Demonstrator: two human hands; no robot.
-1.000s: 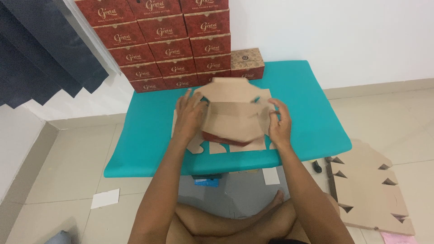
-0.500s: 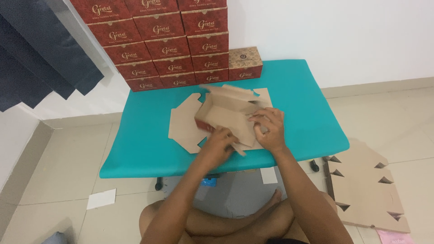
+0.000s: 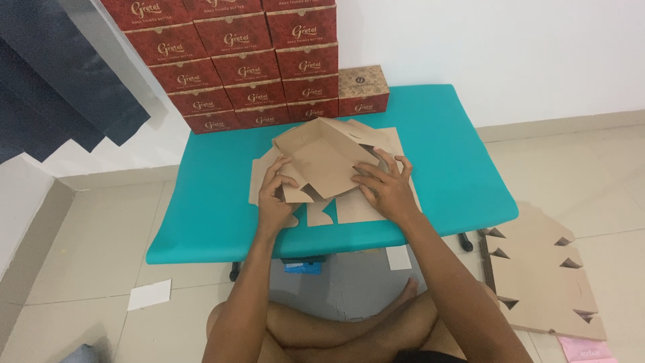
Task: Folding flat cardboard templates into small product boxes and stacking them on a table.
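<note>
On the teal table (image 3: pixel 201 222), a brown cardboard blank (image 3: pixel 326 165) is being folded, half-raised into a box and not yet closed, its near flap being pinched by the left hand (image 3: pixel 275 195) and pressed under the spread right hand (image 3: pixel 386 188).

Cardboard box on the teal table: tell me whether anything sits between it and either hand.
Nothing visible does. The left hand and right hand both already press directly on the half-folded cardboard box, which lies on the teal table.
</note>
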